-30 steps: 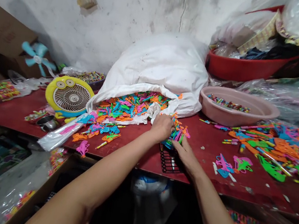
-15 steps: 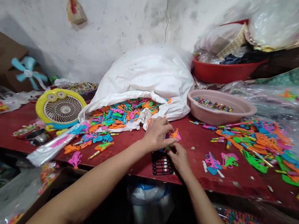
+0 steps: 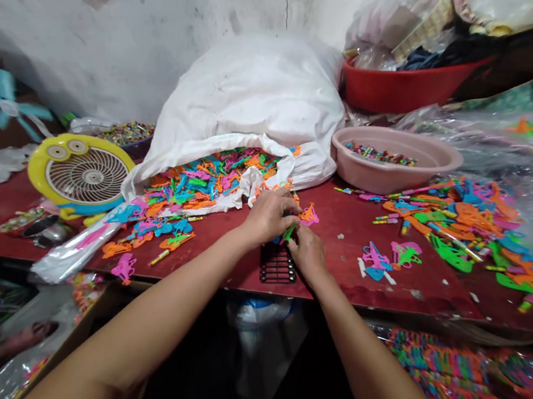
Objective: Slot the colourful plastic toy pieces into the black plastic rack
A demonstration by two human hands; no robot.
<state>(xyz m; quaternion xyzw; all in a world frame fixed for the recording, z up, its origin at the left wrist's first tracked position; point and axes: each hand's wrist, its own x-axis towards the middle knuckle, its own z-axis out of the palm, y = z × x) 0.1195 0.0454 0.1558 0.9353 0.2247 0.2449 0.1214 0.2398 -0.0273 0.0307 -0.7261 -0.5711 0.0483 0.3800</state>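
Observation:
Above the back end of a black wire-grid rack [image 3: 277, 270], my two hands meet near the table's front edge. My left hand [image 3: 266, 218] is curled, its fingers bent around a small green plastic piece [image 3: 288, 233]. My right hand [image 3: 307, 252] comes in from the other side, fingers closed at that same piece; its fingertips are partly hidden. Just behind them lies a pink and orange plastic piece [image 3: 310, 214]. Left of my hands, a white sack [image 3: 256, 100] spills colourful plastic pieces [image 3: 199, 179] onto the red table [image 3: 216, 259].
A pink basin [image 3: 392, 175] of small bits stands back right, below a red basin [image 3: 405, 90]. Colourful pieces [image 3: 476, 219] are heaped at right. A yellow fan [image 3: 81, 173] and metal cup [image 3: 51, 231] stand left. Part of a person [image 3: 30, 334] shows lower left.
The camera view has shifted, so the scene sits higher and further left. My hands stay together at the rack's back end, and green now shows between their fingers.

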